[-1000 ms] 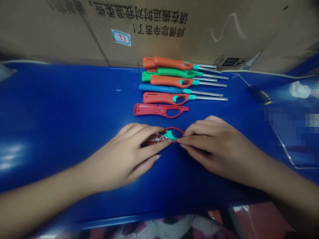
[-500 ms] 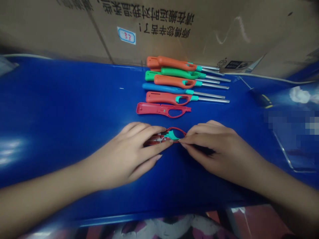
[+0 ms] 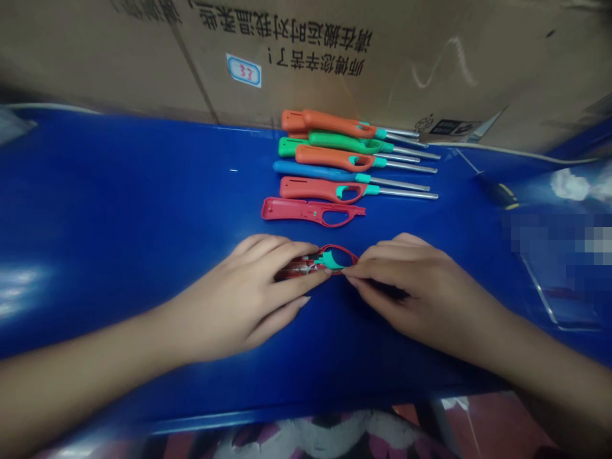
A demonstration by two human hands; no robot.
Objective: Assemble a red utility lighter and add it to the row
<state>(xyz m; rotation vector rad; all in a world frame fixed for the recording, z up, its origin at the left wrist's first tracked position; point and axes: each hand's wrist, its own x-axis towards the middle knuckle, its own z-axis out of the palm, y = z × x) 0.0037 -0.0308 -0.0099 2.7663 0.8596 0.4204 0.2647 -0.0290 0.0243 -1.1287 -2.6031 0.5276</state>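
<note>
A red lighter handle half [image 3: 345,249] lies face up on the blue table, its inner parts exposed, with a teal trigger [image 3: 329,259] in its finger loop. My left hand [image 3: 258,290] is closed around its left part, fingers along both sides, covering the rear end. At the front end, the thumb and index finger of my right hand [image 3: 406,274] pinch together on the handle's lower edge; anything small between those fingertips is hidden. Just beyond my hands rests the matching red handle half [image 3: 287,209], hollow side up.
Several assembled gas lighters [image 3: 325,188] in red, blue, orange and green lie in a stack behind, metal tubes pointing right. A cardboard box [image 3: 306,83] closes off the back of the table [image 3: 143,210]. A dark screwdriver-like tool [image 3: 500,191] and clear plastic [image 3: 559,274] lie at right.
Both hands keep their place and grip on the handle half. The view has shifted very slightly; nothing else visibly differs.
</note>
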